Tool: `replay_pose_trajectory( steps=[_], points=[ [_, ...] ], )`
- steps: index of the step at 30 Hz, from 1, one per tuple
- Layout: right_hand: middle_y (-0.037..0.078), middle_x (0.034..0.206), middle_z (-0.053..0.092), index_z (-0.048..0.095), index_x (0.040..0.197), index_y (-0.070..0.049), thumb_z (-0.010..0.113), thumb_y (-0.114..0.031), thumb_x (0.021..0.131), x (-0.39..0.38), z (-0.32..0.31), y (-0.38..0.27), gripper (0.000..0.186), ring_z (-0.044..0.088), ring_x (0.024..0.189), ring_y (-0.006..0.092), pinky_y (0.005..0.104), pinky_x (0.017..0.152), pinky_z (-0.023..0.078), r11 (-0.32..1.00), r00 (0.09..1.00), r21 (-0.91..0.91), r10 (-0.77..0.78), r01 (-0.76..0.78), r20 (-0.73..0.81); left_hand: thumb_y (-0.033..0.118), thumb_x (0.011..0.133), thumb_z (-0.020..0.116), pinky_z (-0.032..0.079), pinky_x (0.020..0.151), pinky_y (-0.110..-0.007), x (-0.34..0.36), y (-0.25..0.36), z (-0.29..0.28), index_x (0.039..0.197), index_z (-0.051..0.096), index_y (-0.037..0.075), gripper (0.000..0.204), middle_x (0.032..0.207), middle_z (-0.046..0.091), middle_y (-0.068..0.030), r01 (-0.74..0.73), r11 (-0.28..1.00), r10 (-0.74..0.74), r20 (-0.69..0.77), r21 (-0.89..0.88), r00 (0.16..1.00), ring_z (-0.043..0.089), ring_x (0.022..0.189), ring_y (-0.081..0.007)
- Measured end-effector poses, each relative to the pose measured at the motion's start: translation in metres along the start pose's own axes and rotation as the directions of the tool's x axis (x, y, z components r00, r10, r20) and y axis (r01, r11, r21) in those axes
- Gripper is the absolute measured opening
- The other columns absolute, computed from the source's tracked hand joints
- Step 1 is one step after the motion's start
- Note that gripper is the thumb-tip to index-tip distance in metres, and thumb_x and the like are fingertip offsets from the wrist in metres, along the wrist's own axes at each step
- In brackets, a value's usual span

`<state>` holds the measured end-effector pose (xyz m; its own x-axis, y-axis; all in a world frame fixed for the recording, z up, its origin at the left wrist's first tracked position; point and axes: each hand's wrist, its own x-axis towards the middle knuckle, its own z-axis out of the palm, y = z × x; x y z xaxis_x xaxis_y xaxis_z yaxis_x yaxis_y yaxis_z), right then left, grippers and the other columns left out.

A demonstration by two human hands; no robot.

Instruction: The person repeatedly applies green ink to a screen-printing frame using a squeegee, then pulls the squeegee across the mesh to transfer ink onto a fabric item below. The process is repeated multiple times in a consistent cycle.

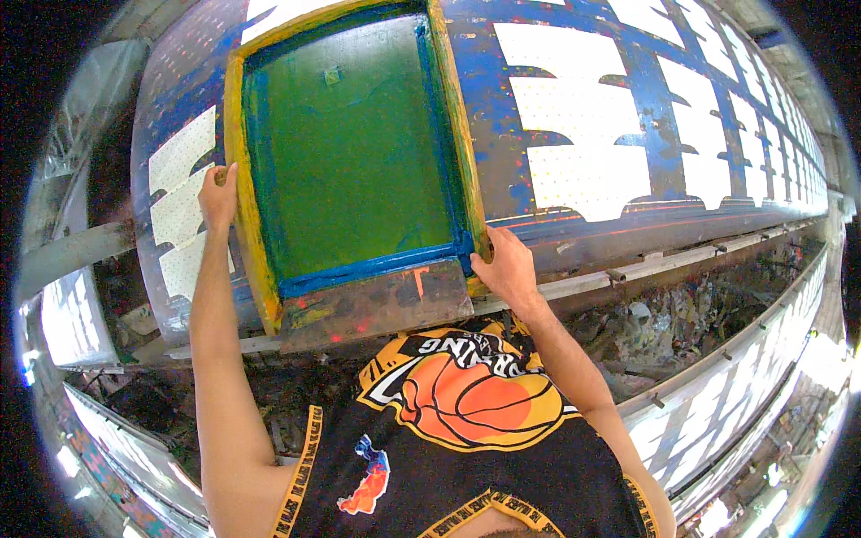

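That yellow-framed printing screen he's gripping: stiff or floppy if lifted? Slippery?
The printing screen probably lifts as one stiff piece: thick yellow wooden frame, left hand and right hand grip opposite sides. The green mesh looks thin, so likely light but puncture-prone. Blue ink along the inner edges may make it slippery.

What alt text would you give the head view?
A person's two hands grip a yellow-framed printing screen with green mesh on a long blue table: left hand on its left edge, right hand at its near right corner. White cut fabric pieces lie alongside.
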<state>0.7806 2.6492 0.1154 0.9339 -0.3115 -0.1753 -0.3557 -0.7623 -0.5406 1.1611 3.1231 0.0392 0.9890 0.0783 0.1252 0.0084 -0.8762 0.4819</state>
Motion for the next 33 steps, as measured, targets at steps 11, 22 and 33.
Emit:
replay_pose_trajectory(
  steps=[11, 22, 33],
  points=[
    [0.02, 0.1, 0.069, 0.067, 0.121, 0.003, 0.082, -0.027, 0.083, -0.007, -0.055, -0.02, 0.051, 0.071, 0.092, 0.0398, 0.048, 0.081, 0.059, 0.982, 0.981, 0.014, -0.189, 0.19, -0.052, 0.042, 0.104, 0.072, 0.053, 0.102, -0.037, 0.015, -0.022, 0.002, 0.125, 0.074, 0.002, 0.045, 0.121, 0.077, -0.0123, -0.023, 0.983, 0.042, 0.098, -0.183, 0.994, 0.071, 0.112, -0.0241],
    [0.017, 0.098, 0.072, 0.072, 0.111, -0.004, 0.079, -0.027, 0.079, 0.023, -0.202, 0.17, 0.04, 0.072, 0.093, 0.0385, 0.0488, 0.081, 0.059, 0.994, 0.964, -0.045, -0.108, 0.1, -0.244, 0.048, 0.109, 0.06, 0.049, 0.109, -0.037, -0.024, 0.228, 0.055, 0.136, 0.07, 0.004, 0.052, 0.131, 0.074, -0.0134, -0.103, 0.98, 0.108, 0.024, -0.171, 0.994, 0.068, 0.124, -0.0259],
    [0.016, 0.106, 0.073, 0.072, 0.123, 0.001, 0.08, -0.014, 0.082, 0.023, -0.286, 0.364, 0.045, 0.073, 0.093, 0.032, 0.0397, 0.081, 0.06, 0.994, 0.959, -0.026, -0.106, 0.103, -0.264, 0.047, 0.101, 0.073, 0.055, 0.099, -0.038, -0.145, 0.435, 0.128, 0.125, 0.074, 0.007, 0.046, 0.119, 0.078, -0.0129, -0.087, 0.982, 0.076, -0.072, -0.168, 0.995, 0.073, 0.109, -0.0251]
  ],
)
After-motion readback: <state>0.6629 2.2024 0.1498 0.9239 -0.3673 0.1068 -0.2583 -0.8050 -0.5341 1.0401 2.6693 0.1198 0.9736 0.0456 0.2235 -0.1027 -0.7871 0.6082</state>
